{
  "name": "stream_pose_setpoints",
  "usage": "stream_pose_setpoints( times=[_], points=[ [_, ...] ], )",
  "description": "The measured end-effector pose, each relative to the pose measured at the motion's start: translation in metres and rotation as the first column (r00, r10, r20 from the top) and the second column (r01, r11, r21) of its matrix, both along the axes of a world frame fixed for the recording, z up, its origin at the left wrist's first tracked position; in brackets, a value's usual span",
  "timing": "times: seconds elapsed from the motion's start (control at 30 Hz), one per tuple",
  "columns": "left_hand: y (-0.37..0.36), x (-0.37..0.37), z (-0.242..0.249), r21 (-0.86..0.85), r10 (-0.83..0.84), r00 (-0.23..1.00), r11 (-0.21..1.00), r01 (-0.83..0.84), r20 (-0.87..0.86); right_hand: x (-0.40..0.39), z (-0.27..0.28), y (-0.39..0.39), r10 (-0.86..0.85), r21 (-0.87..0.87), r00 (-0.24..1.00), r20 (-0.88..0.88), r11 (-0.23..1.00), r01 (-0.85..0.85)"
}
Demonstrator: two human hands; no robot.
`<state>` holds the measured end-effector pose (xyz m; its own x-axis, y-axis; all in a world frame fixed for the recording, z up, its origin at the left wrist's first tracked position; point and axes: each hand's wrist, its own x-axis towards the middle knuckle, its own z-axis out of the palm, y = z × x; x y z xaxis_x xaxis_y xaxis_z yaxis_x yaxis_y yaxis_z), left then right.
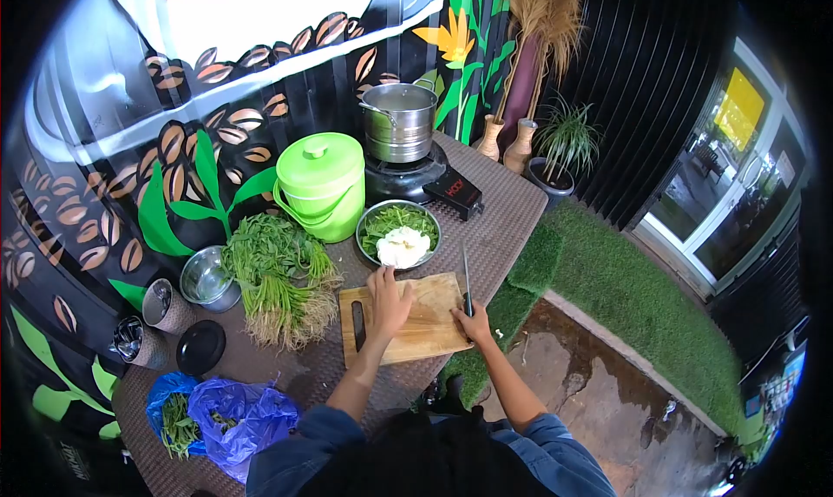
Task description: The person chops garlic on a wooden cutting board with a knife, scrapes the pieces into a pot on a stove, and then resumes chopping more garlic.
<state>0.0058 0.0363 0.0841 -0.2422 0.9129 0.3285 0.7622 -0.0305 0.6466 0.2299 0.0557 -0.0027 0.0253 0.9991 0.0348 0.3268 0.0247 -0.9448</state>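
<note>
My right hand [474, 323] is closed around the black handle of a knife [466, 276], whose blade points away over the right edge of the wooden cutting board [428, 315]. Over the board's upper left part is my left hand [390, 299], its fingers reaching toward the near rim of a metal bowl [364, 247]. Cut greens [396, 218] fill that bowl, with a white item [403, 247] lying on them at the near side. Whether my left fingertips touch or hold anything is too small to tell.
Left of the board lies a large bunch of rooted greens [278, 271]. Behind stand a green lidded bucket [323, 189] and a steel pot [401, 124] on a black stove [403, 177]. An empty metal bowl [208, 280], a black lid [201, 347] and blue bags [239, 419] are at the left.
</note>
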Motion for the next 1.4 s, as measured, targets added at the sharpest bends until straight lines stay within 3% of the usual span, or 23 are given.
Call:
stream_pose_setpoints(
  times=[0.07,0.1,0.2,0.27,0.3,0.37,0.5,0.53,0.57,0.63,0.67,0.7,0.73,0.77,0.87,0.9,0.97,1.0,1.1,1.27,1.4],
  points=[
    [0.033,-0.003,0.014,0.280,-0.087,0.993,0.958,0.062,0.078,-0.002,-0.002,0.001,-0.079,0.039,0.997,0.002,0.996,0.078],
    [0.049,-0.006,0.017,0.281,-0.087,0.993,0.958,0.062,0.077,-0.004,-0.002,0.002,-0.158,0.079,0.987,-0.001,0.984,0.158],
    [0.094,-0.013,0.007,0.316,-0.136,0.990,0.941,0.119,0.035,-0.004,0.007,-0.003,-0.160,0.014,0.987,0.008,0.987,0.160],
    [0.116,-0.014,0.001,0.260,-0.068,0.987,0.960,0.104,-0.144,-0.004,0.003,-0.006,-0.170,0.027,0.985,0.011,0.985,0.170],
    [0.117,-0.014,0.009,0.262,-0.072,0.987,0.959,0.109,-0.146,-0.004,0.002,-0.006,-0.178,0.037,0.984,0.018,0.984,0.177],
    [0.111,-0.014,0.028,-0.008,-0.164,0.984,0.986,0.164,-0.069,-0.003,0.008,-0.009,-0.161,-0.004,0.987,0.009,0.987,0.161],
    [0.111,-0.012,0.021,0.176,-0.121,0.992,0.978,0.114,0.027,0.003,-0.003,-0.007,-0.102,0.043,0.995,0.004,0.994,0.102],
    [0.109,-0.011,0.023,0.297,-0.142,0.986,0.948,0.112,0.084,0.006,-0.006,-0.005,0.005,0.021,1.000,-0.017,1.000,-0.005],
    [0.104,-0.009,0.023,0.292,-0.143,0.986,0.950,0.112,0.084,0.009,-0.010,-0.004,0.114,-0.001,0.993,-0.039,0.994,-0.114],
    [0.083,0.001,0.036,0.506,-0.245,0.950,0.854,0.119,0.191,0.009,0.003,-0.010,0.152,-0.029,0.988,-0.033,0.988,-0.153],
    [0.070,0.007,0.038,0.531,-0.260,0.950,0.837,0.133,0.172,0.007,0.008,-0.012,0.147,0.007,0.985,-0.094,0.989,-0.147],
    [0.054,0.013,0.038,0.525,-0.261,0.950,0.841,0.135,0.173,0.006,0.009,-0.014,0.144,0.043,0.978,-0.153,0.989,-0.139],
    [0.035,0.017,0.037,0.410,-0.319,0.923,0.887,0.212,0.213,-0.002,0.001,-0.010,0.080,0.181,0.980,-0.184,0.982,-0.046],
    [0.019,0.020,0.033,0.288,-0.368,0.892,0.912,0.292,0.262,0.001,-0.006,-0.011,0.076,0.171,0.980,-0.186,0.984,-0.044],
    [-0.015,0.023,0.008,0.215,-0.416,0.869,0.905,0.367,0.269,0.004,0.016,-0.026,0.033,0.005,0.996,-0.088,0.999,-0.033],
    [-0.021,0.022,-0.003,0.207,-0.415,0.868,0.906,0.368,0.272,0.003,0.017,-0.031,0.031,-0.004,0.996,-0.089,0.999,-0.032],
    [-0.024,0.019,-0.036,0.182,-0.363,0.914,0.926,0.331,0.182,0.000,0.018,-0.043,-0.057,-0.012,0.980,0.188,0.998,0.060],
    [-0.027,0.018,-0.042,0.211,-0.338,0.937,0.925,0.315,0.082,-0.004,0.033,-0.053,-0.061,-0.023,0.970,0.234,0.997,0.068],
    [-0.035,0.022,-0.058,0.219,-0.288,0.951,0.941,0.259,0.114,-0.015,0.015,-0.069,-0.127,0.055,0.970,0.207,0.992,0.118],
    [-0.035,0.022,-0.060,0.248,-0.378,0.920,0.906,0.343,0.105,-0.027,0.035,-0.104,-0.043,0.043,0.979,0.197,0.998,0.035],
    [-0.031,0.020,-0.063,0.249,-0.403,0.912,0.894,0.373,0.081,-0.030,0.035,-0.118,0.043,-0.012,0.927,0.372,0.999,-0.042]
  ],
)
